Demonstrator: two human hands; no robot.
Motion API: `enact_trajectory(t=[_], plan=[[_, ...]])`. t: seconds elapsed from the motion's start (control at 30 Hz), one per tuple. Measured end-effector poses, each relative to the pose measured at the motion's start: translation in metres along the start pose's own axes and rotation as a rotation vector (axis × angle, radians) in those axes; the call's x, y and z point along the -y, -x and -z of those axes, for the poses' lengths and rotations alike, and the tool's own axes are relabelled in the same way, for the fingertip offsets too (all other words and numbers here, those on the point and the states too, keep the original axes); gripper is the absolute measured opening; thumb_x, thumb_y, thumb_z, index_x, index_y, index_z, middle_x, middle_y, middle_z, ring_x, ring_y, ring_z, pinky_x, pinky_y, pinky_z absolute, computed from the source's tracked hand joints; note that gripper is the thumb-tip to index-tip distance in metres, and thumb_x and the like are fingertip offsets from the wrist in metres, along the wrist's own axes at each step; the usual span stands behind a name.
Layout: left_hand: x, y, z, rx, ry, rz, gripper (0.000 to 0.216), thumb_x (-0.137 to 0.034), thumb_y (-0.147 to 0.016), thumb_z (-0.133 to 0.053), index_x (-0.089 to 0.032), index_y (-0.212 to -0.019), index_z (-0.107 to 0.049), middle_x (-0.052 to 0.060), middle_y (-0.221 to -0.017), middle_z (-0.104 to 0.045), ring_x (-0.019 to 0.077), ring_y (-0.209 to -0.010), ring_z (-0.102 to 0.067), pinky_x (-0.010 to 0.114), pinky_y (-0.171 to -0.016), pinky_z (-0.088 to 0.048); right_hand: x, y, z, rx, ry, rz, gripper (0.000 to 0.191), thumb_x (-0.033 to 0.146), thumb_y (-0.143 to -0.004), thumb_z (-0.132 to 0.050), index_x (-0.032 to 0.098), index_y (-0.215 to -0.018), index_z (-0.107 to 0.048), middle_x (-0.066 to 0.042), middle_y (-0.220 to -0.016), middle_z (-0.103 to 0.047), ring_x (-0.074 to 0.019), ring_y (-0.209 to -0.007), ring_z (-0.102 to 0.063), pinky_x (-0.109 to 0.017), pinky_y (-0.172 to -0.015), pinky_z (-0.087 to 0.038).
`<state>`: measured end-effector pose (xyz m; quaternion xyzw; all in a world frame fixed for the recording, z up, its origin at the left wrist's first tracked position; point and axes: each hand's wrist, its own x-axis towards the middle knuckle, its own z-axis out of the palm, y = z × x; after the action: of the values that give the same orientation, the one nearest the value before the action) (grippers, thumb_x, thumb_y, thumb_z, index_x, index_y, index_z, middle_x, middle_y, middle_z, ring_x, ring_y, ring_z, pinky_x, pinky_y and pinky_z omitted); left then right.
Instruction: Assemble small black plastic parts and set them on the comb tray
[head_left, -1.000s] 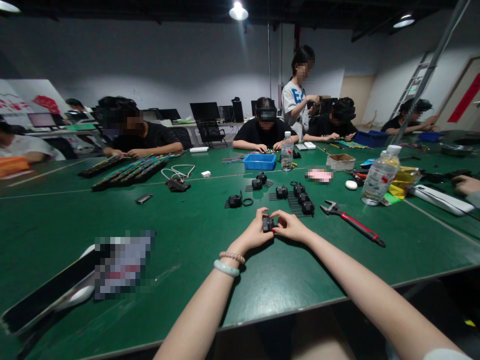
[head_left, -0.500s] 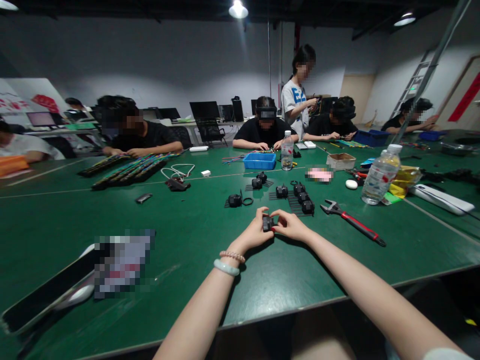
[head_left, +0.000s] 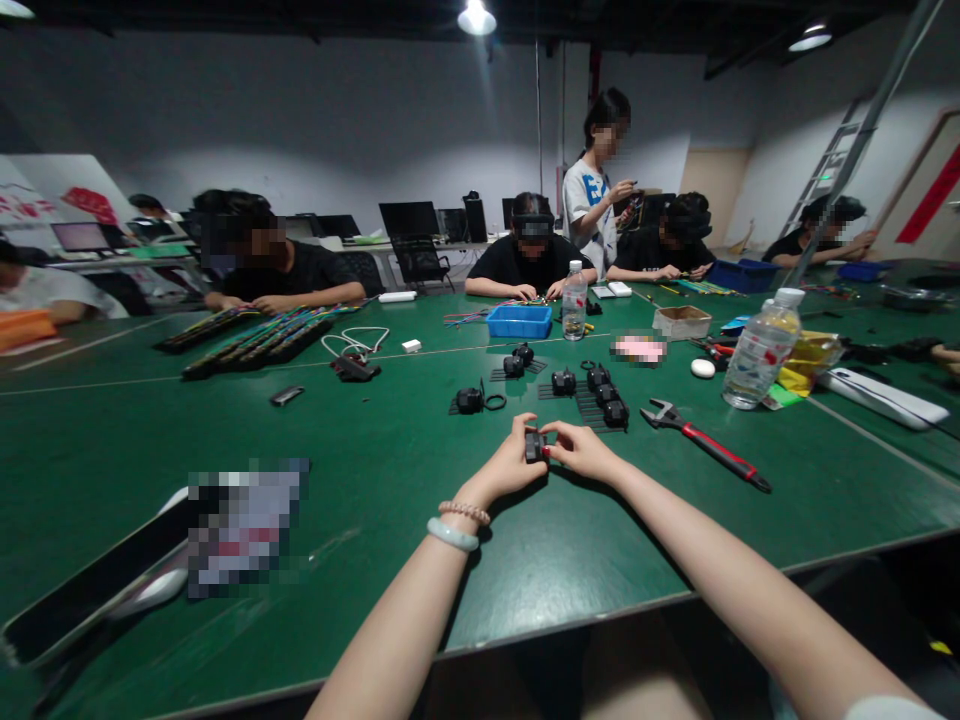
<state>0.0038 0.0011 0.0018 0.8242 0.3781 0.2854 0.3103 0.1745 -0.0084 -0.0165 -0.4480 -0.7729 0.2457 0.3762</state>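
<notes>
Left hand (head_left: 510,466) and right hand (head_left: 586,455) pinch one small black part (head_left: 535,446) between closed fingertips, left of the red-handled wrench (head_left: 705,446). The water bottle (head_left: 759,352) beyond the wrench has an unreadable label.

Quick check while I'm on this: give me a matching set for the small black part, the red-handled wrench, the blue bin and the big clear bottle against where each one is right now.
Things
1. small black part
2. red-handled wrench
3. blue bin
4. clear bottle

Places
A. far side, in front of a seated person in black
B. pinched between the left hand and the right hand
C. upright at the right, beside a yellow packet
D. lying flat, right of the hands

Pairs: 1-B, 2-D, 3-A, 4-C
</notes>
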Motion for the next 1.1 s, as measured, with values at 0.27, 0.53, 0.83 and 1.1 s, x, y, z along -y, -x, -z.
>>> enact_trajectory(t=[0.27, 0.53, 0.83, 1.1], plan=[[0.0004, 0.0001, -0.0004, 0.002, 0.003, 0.000, 0.069, -0.013, -0.060, -0.053, -0.017, -0.121, -0.021, 0.007, -0.104, -0.045, 0.0137, -0.081, -0.051, 0.030, -0.078, -0.042, -0.0002, -0.0002, -0.0011, -0.006, 0.008, -0.008, 0.029, 0.032, -0.079, -0.049, 0.018, -0.103, -0.056, 0.003, -0.060, -0.049, -0.0085, -0.053, -0.041, -0.020, -0.054, -0.031], [-0.0008, 0.0002, 0.0001, 0.003, -0.004, -0.006, 0.069, -0.012, -0.060, -0.053, -0.017, -0.121, -0.021, 0.007, -0.105, -0.044, 0.0133, -0.080, -0.051, 0.029, -0.077, -0.042, -0.0007, -0.0007, -0.0016, 0.001, 0.019, -0.011, 0.029, 0.033, -0.080, -0.047, 0.018, -0.102, -0.057, 0.003, -0.061, -0.050, -0.0089, -0.055, -0.042, -0.020, -0.054, -0.030], [-0.0030, 0.0004, 0.0005, 0.001, 0.012, 0.012, 0.069, -0.012, -0.060, -0.053, -0.017, -0.121, -0.021, 0.006, -0.104, -0.044, 0.0133, -0.080, -0.050, 0.029, -0.076, -0.042, -0.0007, -0.0017, -0.0014, 0.007, 0.020, -0.021, 0.030, 0.034, -0.080, -0.046, 0.017, -0.102, -0.057, 0.002, -0.061, -0.050, -0.0092, -0.056, -0.042, -0.020, -0.054, -0.031], [-0.0030, 0.0002, 0.0008, 0.005, 0.015, 0.005, 0.069, -0.012, -0.060, -0.053, -0.018, -0.120, -0.021, 0.006, -0.104, -0.044, 0.0136, -0.080, -0.050, 0.029, -0.076, -0.042, 0.0001, -0.0016, -0.0009, 0.007, 0.016, -0.027, 0.030, 0.035, -0.080, -0.046, 0.017, -0.101, -0.058, 0.002, -0.060, -0.050, -0.0091, -0.056, -0.041, -0.020, -0.054, -0.030]])
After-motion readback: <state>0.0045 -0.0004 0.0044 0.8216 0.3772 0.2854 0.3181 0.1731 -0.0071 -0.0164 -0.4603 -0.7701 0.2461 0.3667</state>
